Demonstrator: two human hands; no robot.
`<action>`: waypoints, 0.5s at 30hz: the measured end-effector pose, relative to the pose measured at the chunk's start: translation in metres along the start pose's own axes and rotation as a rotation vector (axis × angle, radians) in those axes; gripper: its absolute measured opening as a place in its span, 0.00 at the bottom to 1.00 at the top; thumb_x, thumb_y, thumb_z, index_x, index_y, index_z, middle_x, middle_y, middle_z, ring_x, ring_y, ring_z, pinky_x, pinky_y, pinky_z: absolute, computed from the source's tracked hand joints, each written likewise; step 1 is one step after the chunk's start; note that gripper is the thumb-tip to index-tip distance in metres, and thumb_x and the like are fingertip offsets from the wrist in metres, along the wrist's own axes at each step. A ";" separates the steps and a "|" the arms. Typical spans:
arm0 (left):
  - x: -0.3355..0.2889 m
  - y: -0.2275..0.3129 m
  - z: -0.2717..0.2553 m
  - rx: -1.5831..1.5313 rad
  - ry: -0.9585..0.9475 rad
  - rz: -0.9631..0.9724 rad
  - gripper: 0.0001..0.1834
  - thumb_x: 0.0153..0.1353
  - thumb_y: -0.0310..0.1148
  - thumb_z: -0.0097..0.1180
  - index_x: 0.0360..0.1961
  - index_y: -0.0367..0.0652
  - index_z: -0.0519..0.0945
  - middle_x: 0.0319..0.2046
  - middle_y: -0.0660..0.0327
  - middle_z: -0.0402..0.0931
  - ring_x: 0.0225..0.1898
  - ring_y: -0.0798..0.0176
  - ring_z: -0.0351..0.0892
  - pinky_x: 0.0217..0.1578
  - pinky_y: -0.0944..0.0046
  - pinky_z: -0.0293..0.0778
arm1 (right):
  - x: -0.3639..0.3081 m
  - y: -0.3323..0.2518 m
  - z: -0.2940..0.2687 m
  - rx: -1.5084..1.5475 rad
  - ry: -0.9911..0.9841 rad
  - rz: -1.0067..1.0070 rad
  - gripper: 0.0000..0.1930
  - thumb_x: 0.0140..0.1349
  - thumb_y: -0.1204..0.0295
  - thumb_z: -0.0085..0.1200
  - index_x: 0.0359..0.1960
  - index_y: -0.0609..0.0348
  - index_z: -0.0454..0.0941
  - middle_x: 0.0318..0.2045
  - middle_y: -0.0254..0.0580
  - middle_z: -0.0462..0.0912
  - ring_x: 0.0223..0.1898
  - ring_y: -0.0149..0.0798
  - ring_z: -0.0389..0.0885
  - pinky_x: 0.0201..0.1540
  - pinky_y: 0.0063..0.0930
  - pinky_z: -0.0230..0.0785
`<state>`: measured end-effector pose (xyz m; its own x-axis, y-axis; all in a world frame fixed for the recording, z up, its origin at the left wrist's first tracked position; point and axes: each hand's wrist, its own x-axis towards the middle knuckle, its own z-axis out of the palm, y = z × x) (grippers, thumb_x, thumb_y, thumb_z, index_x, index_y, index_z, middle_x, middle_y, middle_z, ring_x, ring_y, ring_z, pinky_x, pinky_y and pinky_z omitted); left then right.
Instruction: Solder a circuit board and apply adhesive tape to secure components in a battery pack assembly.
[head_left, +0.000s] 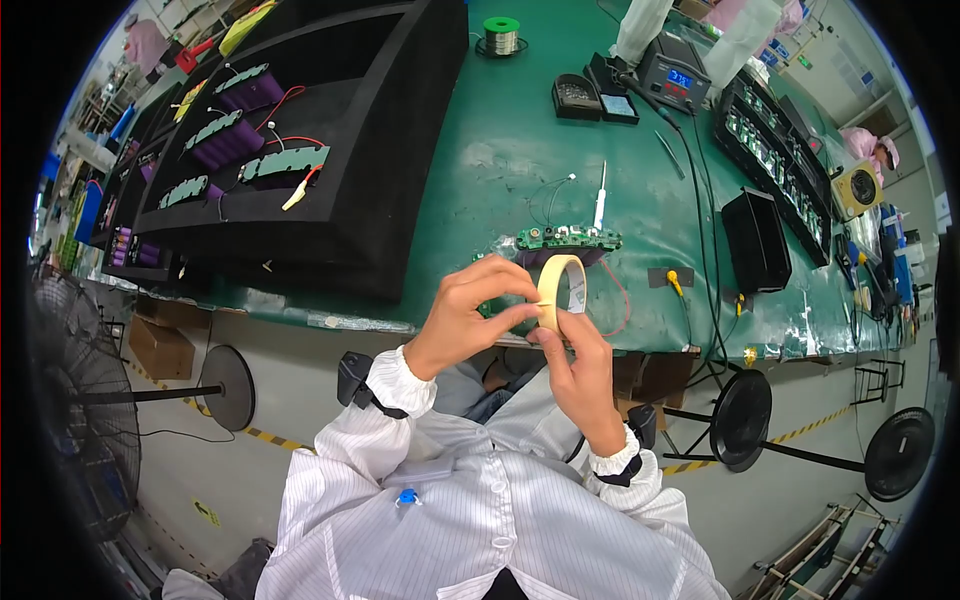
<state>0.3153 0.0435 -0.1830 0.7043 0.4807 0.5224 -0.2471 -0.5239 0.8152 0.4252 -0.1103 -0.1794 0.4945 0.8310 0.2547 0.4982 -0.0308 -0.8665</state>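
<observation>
A roll of pale yellow masking tape [549,282] is upright between my hands at the bench's near edge. My right hand [582,375] grips the roll from below, thumb and fingers closed on its rim. With thumb and forefinger, my left hand [462,312] pinches at the tape's edge, where a small tab of it shows. Just beyond the roll lies a battery pack with a green circuit board [568,238] on purple cells, partly hidden by the roll. A white-handled screwdriver [600,208] lies behind that board, its shaft pointing away from me.
On the left stands a large black foam tray [395,180] holding several purple battery packs [225,142]. Solder wire [501,38], a soldering station [672,75] and a tip-cleaner box [577,97] are at the back. To the right are a black bin [756,240], cables and a rack of boards [775,150].
</observation>
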 end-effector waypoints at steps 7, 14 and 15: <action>0.004 0.000 -0.006 0.029 -0.135 0.006 0.09 0.53 0.25 0.69 0.36 0.39 0.85 0.35 0.61 0.81 0.42 0.58 0.75 0.42 0.59 0.73 | -0.002 -0.005 0.003 -0.135 0.079 -0.022 0.07 0.65 0.76 0.57 0.42 0.63 0.82 0.30 0.44 0.82 0.33 0.47 0.78 0.39 0.38 0.69; 0.006 -0.002 -0.012 0.018 -0.237 0.117 0.10 0.53 0.20 0.65 0.38 0.40 0.85 0.36 0.65 0.81 0.44 0.56 0.74 0.45 0.58 0.74 | -0.007 -0.008 0.004 0.519 0.069 0.235 0.17 0.65 0.79 0.55 0.56 0.65 0.75 0.46 0.42 0.81 0.50 0.36 0.79 0.55 0.30 0.69; 0.005 -0.002 -0.013 0.022 -0.226 0.125 0.11 0.53 0.19 0.65 0.39 0.40 0.84 0.36 0.65 0.80 0.44 0.56 0.74 0.46 0.57 0.74 | -0.008 -0.010 0.006 0.517 0.064 0.235 0.17 0.65 0.79 0.55 0.56 0.65 0.75 0.46 0.42 0.81 0.50 0.36 0.79 0.55 0.30 0.69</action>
<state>0.3106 0.0559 -0.1788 0.8005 0.2435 0.5476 -0.3284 -0.5860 0.7407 0.4122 -0.1134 -0.1748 0.6001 0.7988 0.0418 -0.0356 0.0789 -0.9962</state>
